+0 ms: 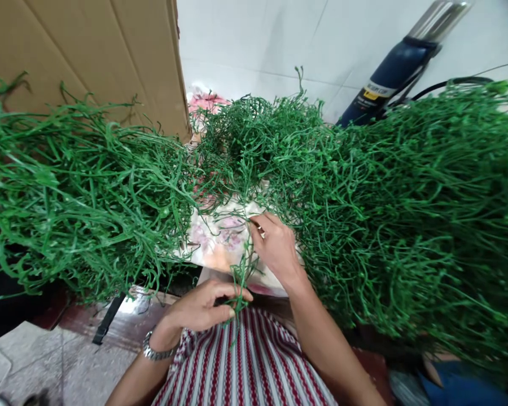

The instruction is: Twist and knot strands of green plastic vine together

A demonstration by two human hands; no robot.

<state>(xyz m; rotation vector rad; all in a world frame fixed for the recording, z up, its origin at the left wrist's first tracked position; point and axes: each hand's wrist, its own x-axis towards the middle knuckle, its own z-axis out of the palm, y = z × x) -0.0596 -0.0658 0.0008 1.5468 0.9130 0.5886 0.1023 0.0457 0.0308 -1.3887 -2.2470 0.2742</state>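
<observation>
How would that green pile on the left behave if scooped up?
The left pile of green stems would probably flop, as many are thin and curved. Those scooped would likely drag neighbours along, since many cross. It may feel light for its bulk, given the gaps between them.

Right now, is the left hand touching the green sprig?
Touching: the head view shows strands of the green sprig crossing the left hand at the forefinger.
</observation>
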